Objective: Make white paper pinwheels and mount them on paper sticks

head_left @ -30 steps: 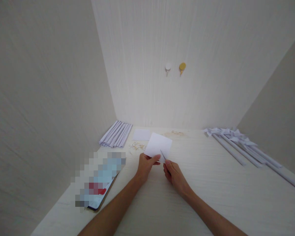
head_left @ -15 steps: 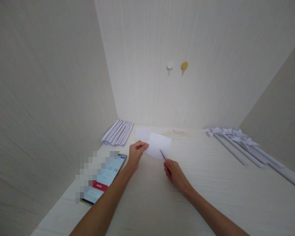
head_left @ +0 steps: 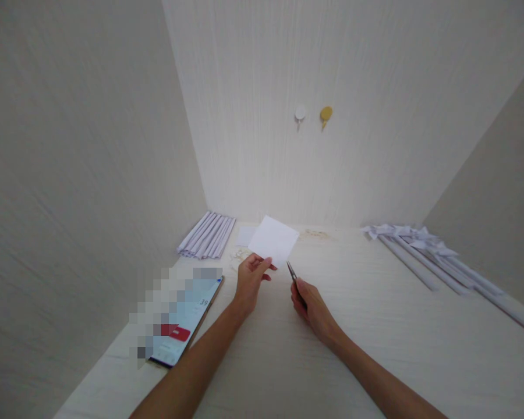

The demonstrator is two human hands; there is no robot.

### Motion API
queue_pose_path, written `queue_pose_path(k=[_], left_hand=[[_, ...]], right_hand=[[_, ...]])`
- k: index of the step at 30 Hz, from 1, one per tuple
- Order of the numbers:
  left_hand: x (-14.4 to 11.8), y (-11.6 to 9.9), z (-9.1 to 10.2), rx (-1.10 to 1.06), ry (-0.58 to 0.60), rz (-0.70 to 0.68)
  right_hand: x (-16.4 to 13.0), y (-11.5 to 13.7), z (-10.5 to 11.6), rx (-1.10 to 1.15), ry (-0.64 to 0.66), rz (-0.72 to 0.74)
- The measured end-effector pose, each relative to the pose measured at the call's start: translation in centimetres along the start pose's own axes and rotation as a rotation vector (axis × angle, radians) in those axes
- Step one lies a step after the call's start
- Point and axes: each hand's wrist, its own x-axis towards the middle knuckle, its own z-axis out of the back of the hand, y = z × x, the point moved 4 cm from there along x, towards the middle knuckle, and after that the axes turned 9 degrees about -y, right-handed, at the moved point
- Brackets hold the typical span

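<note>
My left hand [head_left: 252,279] is closed, pinching a white square sheet of paper [head_left: 273,240] by its lower corner between thumb and fingers. The sheet is tilted up off the table, one corner pointing toward the back wall. In my right hand [head_left: 311,304] is a pair of scissors [head_left: 292,272], its narrow tips pointing up and left, just below the sheet's right side and apart from it. My fingers hide most of the scissors' handles. Behind the held sheet, another white paper [head_left: 244,235] lies flat and partly covered.
Rolled paper sticks [head_left: 207,235] lie side by side at the back left. A phone [head_left: 186,323] with a lit screen rests beside my left forearm. Paper sticks with folded paper tops [head_left: 413,238] lie at the right. Two hooks, one white [head_left: 300,113], one gold [head_left: 326,113], are on the back wall.
My left hand has turned and raised the sheet so a corner faces the wall. The scissors no longer overlap the paper; their tips are now beside its lower right edge.
</note>
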Motion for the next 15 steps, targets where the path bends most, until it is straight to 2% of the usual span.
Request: queue_pose_path(k=[3, 9, 15], left_hand=[[-0.6, 0.3, -0.4, -0.054, -0.026, 0.046], [-1.1, 0.8, -0.7, -0.312, -0.121, 0.185], [-1.3, 1.2, -0.8, -0.285, -0.124, 0.251]], right_hand=[[0.1, 0.0, 0.0, -0.023, 0.01, 0.027], [0.0, 0.2, -0.1, -0.037, 0.009, 0.047], [0.0, 0.2, -0.1, -0.079, 0.014, 0.075]])
